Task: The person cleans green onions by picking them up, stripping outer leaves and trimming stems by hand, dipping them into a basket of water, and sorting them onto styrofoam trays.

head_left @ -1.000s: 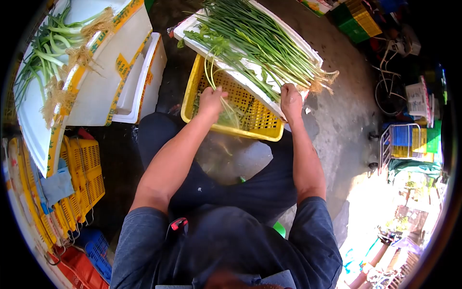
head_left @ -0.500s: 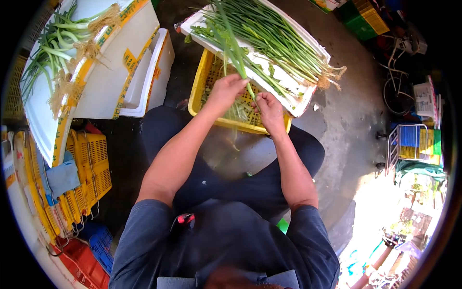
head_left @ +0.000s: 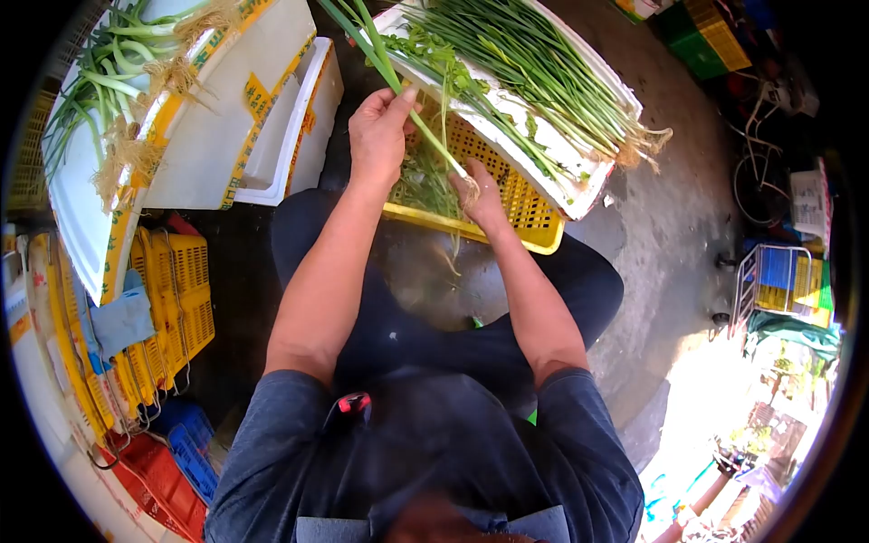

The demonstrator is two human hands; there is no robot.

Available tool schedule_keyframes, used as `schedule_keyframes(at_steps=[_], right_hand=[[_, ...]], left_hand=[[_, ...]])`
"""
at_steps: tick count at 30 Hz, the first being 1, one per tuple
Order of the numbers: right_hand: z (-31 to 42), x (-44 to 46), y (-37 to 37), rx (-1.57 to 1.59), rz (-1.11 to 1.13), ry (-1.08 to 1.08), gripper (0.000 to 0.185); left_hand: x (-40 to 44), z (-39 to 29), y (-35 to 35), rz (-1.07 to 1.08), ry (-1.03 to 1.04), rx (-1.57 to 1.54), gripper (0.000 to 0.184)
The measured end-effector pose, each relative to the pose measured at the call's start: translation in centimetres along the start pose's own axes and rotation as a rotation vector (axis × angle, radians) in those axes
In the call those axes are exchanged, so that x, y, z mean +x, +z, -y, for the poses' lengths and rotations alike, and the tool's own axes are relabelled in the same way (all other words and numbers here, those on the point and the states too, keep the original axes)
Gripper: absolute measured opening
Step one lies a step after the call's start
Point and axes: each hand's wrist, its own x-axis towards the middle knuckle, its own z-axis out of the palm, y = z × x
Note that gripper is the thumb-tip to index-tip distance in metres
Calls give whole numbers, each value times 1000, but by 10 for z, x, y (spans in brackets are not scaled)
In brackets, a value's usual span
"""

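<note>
My left hand is closed around the green part of a scallion, which slants down to the right with its leaves reaching up and left. At its white root end, my right hand pinches with thumb and fingers close to the roots. Both hands are over a yellow plastic crate holding pale green peelings. Across the crate's far side rests a white foam tray, loaded with a pile of scallions with roots at the right.
On the left, scallions with long roots lie on a white foam box. Yellow crates with a blue cloth stand below it, beside a red crate. A metal trolley is at the right on the wet floor.
My left hand has moved left and up along the scallion. My right hand has shifted left and slightly down to its root end, which now shows. The camera view has shifted slightly.
</note>
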Motion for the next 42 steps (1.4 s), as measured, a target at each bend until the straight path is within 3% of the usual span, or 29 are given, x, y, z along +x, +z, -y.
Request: schedule_keyframes(at_steps=[2,5,6,9,10,14,18,20,22,25,28,31,34,37,40,42], right_hand=[[14,6,27,116,-109,-98,37],[-12,19,61,89,98,-105,26],[16,11,50,-207,-39,-445,14],[58,26,35,-17,112,-195,13],[76,37,24,-191,57,-309,14],[116,65,3,-164,-95,-513,17],[90,58,19,-172,83,-339,17],[24,46,35,-423,312,-253,25],[7,30,31,-709,571,60,32],[-22,27,23,-910,890,51,38],[-12,32,4,-907,1008,60,43],[32,15,-34,-719,843,11,40],[9,11,-53,-598,590,38,39],[9,3,-94,-236,427,4,36],[48,-13,-108,320,179,176,31],[75,-18,-102,265,91,26,27]], left_hand=[[0,-2,-2,-20,5,17,17],[2,-3,-5,-66,11,0,19],[3,-4,-6,-61,12,-45,19],[3,-12,-4,-84,58,-35,18],[3,-15,-4,-90,73,-61,18],[4,-25,-7,-104,105,-131,16],[6,-26,-12,-104,79,-100,15],[6,-26,-12,-102,65,-93,15],[7,-26,-11,-91,91,-94,18],[4,-24,-10,-79,81,-80,20],[5,-20,-5,-53,54,-80,19],[6,-15,-6,-48,-4,-42,19],[2,-12,-3,-29,-67,13,20],[-2,-8,3,16,-103,42,22],[-4,-3,12,58,-131,53,23],[-7,4,14,99,-164,39,25]])
